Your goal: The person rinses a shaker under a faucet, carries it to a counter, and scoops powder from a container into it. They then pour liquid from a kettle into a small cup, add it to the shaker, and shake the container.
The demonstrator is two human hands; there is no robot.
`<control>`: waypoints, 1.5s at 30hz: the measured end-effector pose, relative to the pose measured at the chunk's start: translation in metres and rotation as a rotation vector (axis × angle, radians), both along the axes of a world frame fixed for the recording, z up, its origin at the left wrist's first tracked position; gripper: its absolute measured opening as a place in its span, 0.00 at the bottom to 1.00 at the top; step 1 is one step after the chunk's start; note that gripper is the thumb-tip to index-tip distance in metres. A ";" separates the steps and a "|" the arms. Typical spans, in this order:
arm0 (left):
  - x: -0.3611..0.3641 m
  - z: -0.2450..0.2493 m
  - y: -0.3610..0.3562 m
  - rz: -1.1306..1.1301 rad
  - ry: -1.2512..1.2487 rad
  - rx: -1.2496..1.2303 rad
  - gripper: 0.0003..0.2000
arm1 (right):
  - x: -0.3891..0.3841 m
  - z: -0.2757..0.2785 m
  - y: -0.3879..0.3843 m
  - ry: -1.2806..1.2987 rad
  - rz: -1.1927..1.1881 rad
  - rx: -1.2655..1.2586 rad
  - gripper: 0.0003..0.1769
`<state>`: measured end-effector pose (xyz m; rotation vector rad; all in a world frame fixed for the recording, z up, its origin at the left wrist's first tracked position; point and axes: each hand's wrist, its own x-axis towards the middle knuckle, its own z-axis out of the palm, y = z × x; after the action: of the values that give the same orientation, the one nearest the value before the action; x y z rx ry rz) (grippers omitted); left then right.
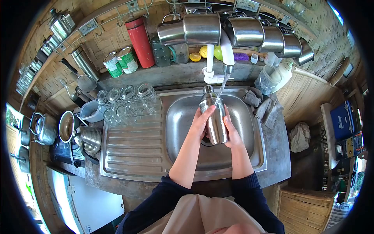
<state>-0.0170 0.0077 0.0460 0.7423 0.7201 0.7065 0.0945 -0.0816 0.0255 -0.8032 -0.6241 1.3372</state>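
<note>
A shiny steel cocktail shaker [216, 124] is held between both hands over the sink basin [180, 128], its capped end tilted away toward the tap. My left hand [201, 121] wraps its left side, fingers curled around the metal. On the right side, my right hand [232, 132] grips the lower body. Water [223, 86] runs from the white tap [227, 50] onto the shaker's upper part. The fingertips behind the shaker are hidden.
Upturned glass mugs [128, 95] stand on the ribbed drainboard [134, 148] at left. Steel mugs [201, 29] hang above the tap. Grey cloths [268, 111] and a clear plastic jug [269, 78] sit right of the basin. A gooseneck kettle [89, 139] stands at far left.
</note>
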 end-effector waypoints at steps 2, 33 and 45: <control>0.003 -0.004 0.000 0.067 -0.014 -0.023 0.35 | -0.006 0.007 0.001 -0.021 -0.029 -0.004 0.41; -0.004 -0.001 0.008 0.323 -0.348 -0.252 0.30 | 0.001 -0.011 -0.003 -0.786 -0.401 0.257 0.19; -0.015 0.012 -0.001 -0.142 0.231 0.708 0.48 | 0.010 0.028 0.024 -0.585 -0.453 0.124 0.32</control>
<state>-0.0324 0.0072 0.0577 1.5272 0.6122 0.7553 0.1050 -0.0575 0.0539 -1.1641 -0.9046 0.6367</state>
